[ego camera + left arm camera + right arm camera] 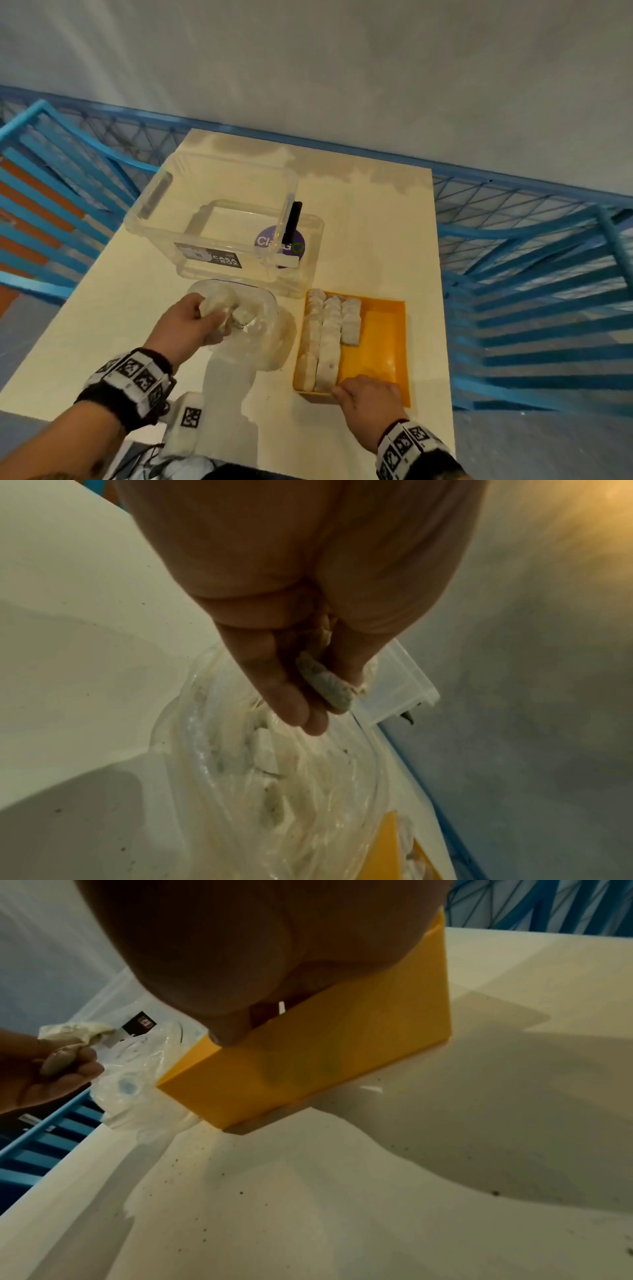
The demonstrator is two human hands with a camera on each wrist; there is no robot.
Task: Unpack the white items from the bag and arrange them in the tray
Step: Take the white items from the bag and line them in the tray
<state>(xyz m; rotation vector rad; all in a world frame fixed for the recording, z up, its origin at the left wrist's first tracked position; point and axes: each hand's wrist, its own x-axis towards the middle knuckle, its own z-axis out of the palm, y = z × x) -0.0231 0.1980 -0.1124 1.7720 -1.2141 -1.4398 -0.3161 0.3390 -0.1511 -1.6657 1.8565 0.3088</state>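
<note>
On the pale surface point(359, 212), a yellow tray point(380, 342) at 5 o'clock is gripped at its near rim by the right hand point(371, 399), fingers curled over the edge; rows of white items point(329, 335) fill its left side; at 7 o'clock, one white piece point(325, 685) is pinched by the left hand point(191, 323) over the clear bag point(263, 325); a clear box point(219, 219) stands at 12 o'clock.

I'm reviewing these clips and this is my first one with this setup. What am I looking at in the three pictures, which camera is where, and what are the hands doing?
No robot: a person wearing three cameras. The head view looks down on a pale table; the other two sit on the wrists. The left hand holds white items over a clear bag. The right hand grips the near edge of the yellow tray, where rows of white pieces already lie. Behind stands a clear plastic box.
</note>
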